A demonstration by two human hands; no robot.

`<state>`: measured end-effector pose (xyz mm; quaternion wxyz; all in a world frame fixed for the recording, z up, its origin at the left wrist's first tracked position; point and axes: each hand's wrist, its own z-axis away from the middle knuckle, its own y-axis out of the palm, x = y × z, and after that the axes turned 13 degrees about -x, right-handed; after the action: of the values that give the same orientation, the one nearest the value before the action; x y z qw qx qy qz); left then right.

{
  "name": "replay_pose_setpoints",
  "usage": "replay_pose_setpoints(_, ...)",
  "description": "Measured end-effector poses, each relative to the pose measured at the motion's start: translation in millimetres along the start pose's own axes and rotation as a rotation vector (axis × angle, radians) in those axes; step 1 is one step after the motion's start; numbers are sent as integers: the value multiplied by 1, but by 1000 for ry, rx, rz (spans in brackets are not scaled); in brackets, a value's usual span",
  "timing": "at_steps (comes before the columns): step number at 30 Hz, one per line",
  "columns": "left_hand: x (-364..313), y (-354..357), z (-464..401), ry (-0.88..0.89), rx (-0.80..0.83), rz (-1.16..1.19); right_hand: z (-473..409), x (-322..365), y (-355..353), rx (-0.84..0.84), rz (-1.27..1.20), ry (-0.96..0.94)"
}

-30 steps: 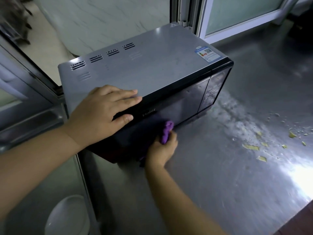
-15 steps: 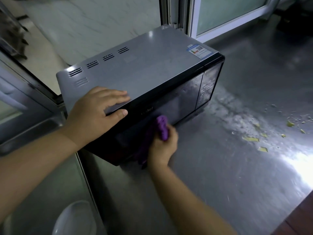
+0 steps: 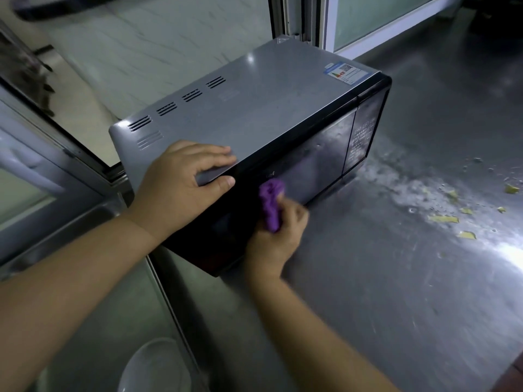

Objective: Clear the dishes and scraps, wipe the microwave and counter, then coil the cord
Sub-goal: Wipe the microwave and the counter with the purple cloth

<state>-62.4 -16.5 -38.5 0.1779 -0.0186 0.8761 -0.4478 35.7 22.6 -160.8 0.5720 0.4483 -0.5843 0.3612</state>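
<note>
We look down at a silver-topped microwave (image 3: 254, 108) w/ a black glass door, standing at an angle on a stainless steel counter (image 3: 396, 292), its far end near a window frame. Our left hand (image 3: 181, 190) lies flat on the near-left part of the microwave's top, fingers straight and close together, thumb dropped over the front edge onto the door. Our right hand (image 3: 278, 236) is at the door's lower middle, fingers curled round a bunched purple cloth (image 3: 271, 203) that touches the glass; the hand is a bit blurred. A label sticker (image 3: 343, 72) sits at the top's far-right corner, and the keypad panel (image 3: 363, 134) is at the door's right end. On the counter to the right of the microwave there is a pale, smeary patch, and beyond it yellowish food scraps (image 3: 443, 219) lie scattered, well apart from the hands. At near left, below counter level, we see the rim of a white bowl (image 3: 152, 366) in a sink (image 3: 85, 321).
</note>
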Motion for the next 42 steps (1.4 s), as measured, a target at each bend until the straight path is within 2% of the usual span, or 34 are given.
replay_pose_setpoints(5,1,0,1,1,-14,12,107,-7,-23,243,-60,-124)
replay_pose_setpoints(10,2,-2,2,2,-10,19,105,-12,-27,299,-89,-215)
replay_pose_setpoints(13,2,-3,2,-23,-21,68,73,-8,-18,222,-148,-178)
replay_pose_setpoints(19,4,-3,3,-91,-35,126,-51,10,14,-143,-68,-103)
replay_pose_setpoints(23,6,-2,3,-111,-50,145,-95,14,23,-207,-61,-74)
replay_pose_setpoints(28,2,-3,1,-117,-60,134,-52,13,20,-132,-81,-141)
replay_pose_setpoints(33,2,-6,0,-197,-29,252,35,4,5,17,-156,-163)
replay_pose_setpoints(37,1,-5,0,-227,-30,297,101,-2,-10,146,-201,-280)
replay_pose_setpoints(42,4,-4,4,-214,-22,285,118,-20,-15,194,-185,-369)
